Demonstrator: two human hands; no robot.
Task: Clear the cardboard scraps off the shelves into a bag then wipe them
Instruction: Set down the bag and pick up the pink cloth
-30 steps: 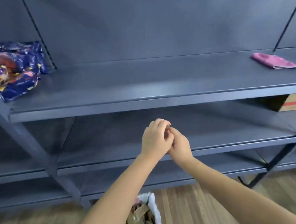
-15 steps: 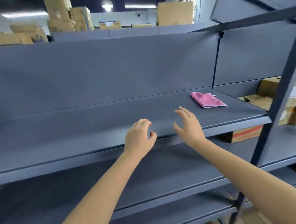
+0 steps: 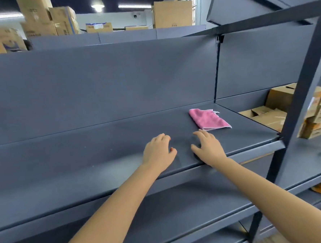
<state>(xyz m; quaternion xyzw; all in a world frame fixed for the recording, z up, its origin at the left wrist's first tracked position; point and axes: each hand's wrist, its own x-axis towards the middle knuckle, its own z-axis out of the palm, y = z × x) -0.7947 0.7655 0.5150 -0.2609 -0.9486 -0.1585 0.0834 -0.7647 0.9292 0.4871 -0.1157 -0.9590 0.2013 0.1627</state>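
A folded pink cloth (image 3: 208, 119) lies on the upper grey shelf (image 3: 83, 156), toward its right end. Both my hands hover over that shelf near its front edge. My left hand (image 3: 158, 152) holds nothing, fingers curled and apart. My right hand (image 3: 208, 148) is empty with fingers spread, its fingertips just short of the cloth's near edge. No cardboard scraps show on this shelf. The bag is out of view.
A dark upright post (image 3: 300, 94) and a slanted brace frame the right side. Cardboard boxes (image 3: 279, 112) fill the neighbouring bay to the right. More boxes (image 3: 172, 13) stand on top behind the back panel. Lower shelves (image 3: 180, 210) lie below my arms.
The view lifted from the lower shelves and bag up to the upper shelf. My hands, clasped together before, separated and reached forward over the shelf toward the pink cloth.
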